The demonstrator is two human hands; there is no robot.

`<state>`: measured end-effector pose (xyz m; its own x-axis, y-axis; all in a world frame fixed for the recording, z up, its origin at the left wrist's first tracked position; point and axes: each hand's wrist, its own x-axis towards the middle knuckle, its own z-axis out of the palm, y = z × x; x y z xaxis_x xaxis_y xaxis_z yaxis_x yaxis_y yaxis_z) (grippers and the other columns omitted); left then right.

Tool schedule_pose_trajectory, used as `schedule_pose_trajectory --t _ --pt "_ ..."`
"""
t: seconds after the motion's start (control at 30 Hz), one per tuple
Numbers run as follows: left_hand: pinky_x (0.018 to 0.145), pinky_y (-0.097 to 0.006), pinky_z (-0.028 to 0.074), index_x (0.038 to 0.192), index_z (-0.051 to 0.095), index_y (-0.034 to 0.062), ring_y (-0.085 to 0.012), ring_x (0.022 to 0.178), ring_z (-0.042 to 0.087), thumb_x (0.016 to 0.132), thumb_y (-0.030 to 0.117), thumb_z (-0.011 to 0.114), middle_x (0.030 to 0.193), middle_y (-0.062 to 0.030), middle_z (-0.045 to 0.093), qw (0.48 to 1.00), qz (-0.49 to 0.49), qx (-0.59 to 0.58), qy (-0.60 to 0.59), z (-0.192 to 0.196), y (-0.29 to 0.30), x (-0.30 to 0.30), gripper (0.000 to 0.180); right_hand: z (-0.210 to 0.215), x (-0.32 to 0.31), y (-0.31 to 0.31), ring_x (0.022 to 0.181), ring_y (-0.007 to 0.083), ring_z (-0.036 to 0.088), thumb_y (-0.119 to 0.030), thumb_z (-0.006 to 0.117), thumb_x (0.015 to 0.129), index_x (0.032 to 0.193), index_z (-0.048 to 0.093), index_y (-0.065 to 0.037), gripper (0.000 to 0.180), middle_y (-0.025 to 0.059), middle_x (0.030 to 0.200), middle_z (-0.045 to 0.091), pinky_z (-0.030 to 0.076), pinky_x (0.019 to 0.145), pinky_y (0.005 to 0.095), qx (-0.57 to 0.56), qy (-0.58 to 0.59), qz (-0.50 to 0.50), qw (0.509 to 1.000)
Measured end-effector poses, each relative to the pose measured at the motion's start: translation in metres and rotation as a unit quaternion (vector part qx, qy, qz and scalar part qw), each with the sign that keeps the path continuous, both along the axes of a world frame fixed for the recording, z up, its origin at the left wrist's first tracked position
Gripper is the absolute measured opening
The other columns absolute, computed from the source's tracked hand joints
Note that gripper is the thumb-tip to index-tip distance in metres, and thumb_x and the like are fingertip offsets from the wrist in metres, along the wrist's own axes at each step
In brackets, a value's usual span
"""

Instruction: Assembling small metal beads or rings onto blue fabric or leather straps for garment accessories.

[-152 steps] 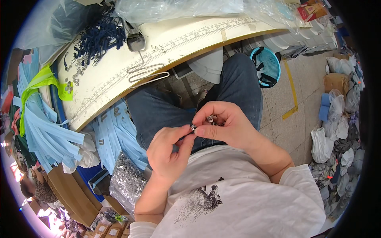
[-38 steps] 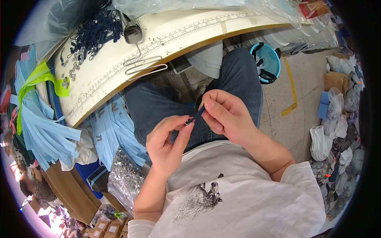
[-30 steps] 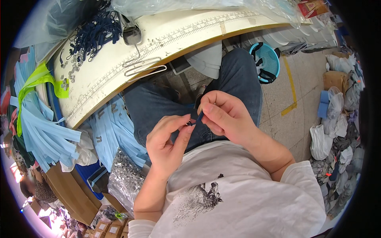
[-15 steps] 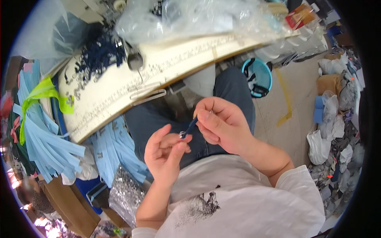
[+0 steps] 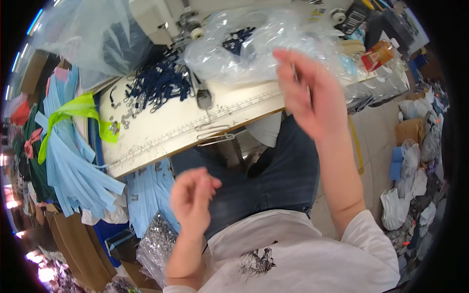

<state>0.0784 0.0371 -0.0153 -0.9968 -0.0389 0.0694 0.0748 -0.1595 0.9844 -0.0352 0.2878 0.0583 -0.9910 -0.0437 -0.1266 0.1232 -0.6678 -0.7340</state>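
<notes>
My right hand [image 5: 317, 97] is raised over the table's front edge, beside the clear plastic bag. A thin, dark metallic tool [image 5: 295, 73] shows along its fingers; blur hides its exact kind. Over my lap, my left hand [image 5: 193, 195] is closed, thumb against curled fingers, and whatever it may hold is hidden. Navy straps [image 5: 159, 83] with metal fittings lie heaped on the white table [image 5: 185, 119], small silver metal pieces [image 5: 129, 111] beside them. The clear bag [image 5: 210, 58] has more navy straps [image 5: 238, 40] in or under it.
Light blue strips [image 5: 73, 156] and a bright green strip [image 5: 68, 115] hang at the left. A metal hook-like part [image 5: 204, 97] and bent wire [image 5: 215, 139] sit at the table edge. A bottle [image 5: 378, 56] lies back right. Bags and scraps [image 5: 395, 210] pile on the right floor.
My right hand has moved up and away from the left, toward the plastic bag. The short navy strap held between both hands is no longer visible. The view has shifted.
</notes>
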Motion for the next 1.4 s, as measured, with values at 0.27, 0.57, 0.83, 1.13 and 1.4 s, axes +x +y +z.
schedule_pose_trajectory --t 0.27,0.57,0.83,1.13,1.4 --pt "0.058 -0.028 0.043 0.100 0.066 0.0014 -0.0137 0.062 0.052 0.084 0.013 0.070 0.082 -0.0054 0.063 0.870 0.078 -0.470 0.125 0.008 -0.020 -0.141 0.020 -0.084 0.107 -0.014 0.047 0.0051 0.038 -0.026 0.049 0.101 0.109 0.053 -0.006 0.022 0.0051 0.070 0.056 0.027 0.041 0.0182 0.017 -0.139 0.140 0.980" --pt "0.066 -0.041 0.046 0.085 0.063 0.0021 -0.0330 0.074 0.059 0.086 0.012 0.064 0.081 -0.0139 0.061 0.801 0.110 -0.567 0.158 -0.001 -0.011 -0.144 0.010 -0.106 0.136 -0.010 0.051 0.0014 0.036 -0.017 0.056 0.098 0.102 0.060 -0.001 0.017 -0.0011 0.072 0.051 0.025 0.042 0.0169 0.016 -0.172 0.186 0.967" --pt "0.063 -0.039 0.047 0.090 0.062 0.0003 -0.0289 0.067 0.058 0.085 0.009 0.062 0.084 -0.0136 0.060 0.798 0.083 -0.585 0.115 0.007 -0.023 -0.126 0.010 -0.108 0.129 -0.013 0.052 0.0011 0.037 -0.016 0.054 0.099 0.103 0.058 -0.001 0.016 -0.0011 0.073 0.051 0.025 0.042 0.0166 -0.005 -0.158 0.185 0.970" --pt "0.064 -0.034 0.050 0.098 0.065 -0.0005 -0.0238 0.068 0.061 0.083 0.008 0.064 0.080 -0.0120 0.059 0.798 0.092 -0.584 0.115 0.008 -0.024 -0.112 0.017 -0.107 0.131 -0.012 0.051 0.0025 0.039 -0.014 0.055 0.098 0.108 0.061 0.000 0.018 0.0053 0.082 0.061 0.029 0.042 0.0168 0.026 -0.156 0.201 0.967" --pt "0.062 -0.024 0.045 0.104 0.065 -0.0006 -0.0118 0.067 0.054 0.095 0.013 0.060 0.093 -0.0056 0.064 0.933 0.121 -0.334 0.056 0.010 -0.032 -0.108 0.017 -0.109 0.132 -0.014 0.051 0.0023 0.040 -0.015 0.057 0.097 0.106 0.063 0.000 0.018 0.0069 0.087 0.065 0.029 0.042 0.0167 -0.044 -0.168 0.183 0.968"
